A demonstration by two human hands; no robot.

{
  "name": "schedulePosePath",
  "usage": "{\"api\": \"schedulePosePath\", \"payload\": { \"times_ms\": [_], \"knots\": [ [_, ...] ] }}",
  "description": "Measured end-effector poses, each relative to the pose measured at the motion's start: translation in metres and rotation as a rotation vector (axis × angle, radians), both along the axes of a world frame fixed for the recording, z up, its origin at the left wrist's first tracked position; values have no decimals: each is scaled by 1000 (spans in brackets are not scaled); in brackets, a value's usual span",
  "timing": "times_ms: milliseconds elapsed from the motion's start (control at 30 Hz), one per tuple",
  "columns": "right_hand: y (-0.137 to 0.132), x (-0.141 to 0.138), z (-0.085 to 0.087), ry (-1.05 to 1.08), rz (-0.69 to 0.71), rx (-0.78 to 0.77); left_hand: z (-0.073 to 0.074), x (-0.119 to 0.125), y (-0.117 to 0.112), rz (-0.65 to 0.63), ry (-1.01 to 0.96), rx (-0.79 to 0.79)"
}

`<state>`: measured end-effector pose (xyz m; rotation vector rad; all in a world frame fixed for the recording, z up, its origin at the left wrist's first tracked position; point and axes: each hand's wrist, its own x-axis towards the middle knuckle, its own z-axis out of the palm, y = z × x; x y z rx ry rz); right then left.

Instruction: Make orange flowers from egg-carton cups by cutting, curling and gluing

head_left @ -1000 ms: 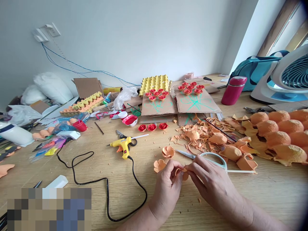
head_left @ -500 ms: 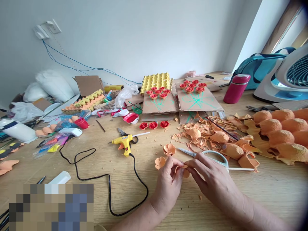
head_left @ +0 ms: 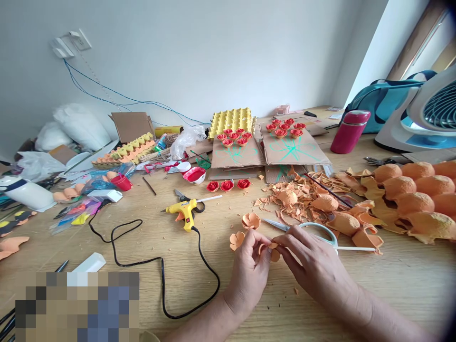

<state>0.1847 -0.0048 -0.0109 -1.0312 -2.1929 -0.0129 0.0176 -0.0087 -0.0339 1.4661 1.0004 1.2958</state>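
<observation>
Between my two hands is an orange egg-carton flower (head_left: pixel 275 256), partly hidden by fingers. My left hand (head_left: pixel 251 266) is closed on it, thumb and fingers pinching its petals. The fingertips of my right hand (head_left: pixel 309 261) pinch a petal on the other side. Just beyond my left hand lie two more orange carton flowers, a cup-shaped one (head_left: pixel 251 221) and a flatter one (head_left: pixel 237 241). Scissors with a pale handle (head_left: pixel 322 232) lie behind my right hand, partly covered by it.
A yellow glue gun (head_left: pixel 185 213) with a trailing black cord lies left of my hands. Red-painted flowers (head_left: pixel 228 185) stand before cardboard sheets (head_left: pixel 295 149). Orange scraps (head_left: pixel 285 197) and an egg tray (head_left: pixel 416 194) fill the right; a magenta flask (head_left: pixel 351 132) stands behind.
Almost nothing differs. Both hands keep hold of the flower, with the right fingertips shifted very slightly at its petal.
</observation>
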Motion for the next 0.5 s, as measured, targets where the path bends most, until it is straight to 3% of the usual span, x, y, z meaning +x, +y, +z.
{"api": "schedulePosePath", "payload": {
  "times_ms": [333, 500],
  "knots": [
    [0, 1, 0, -104, -13, 75, -4, 1, 3, -25, 11, -63],
    [0, 2, 0, 25, -53, -117, -7, -1, 3, -45, 66, -131]
  ]
}}
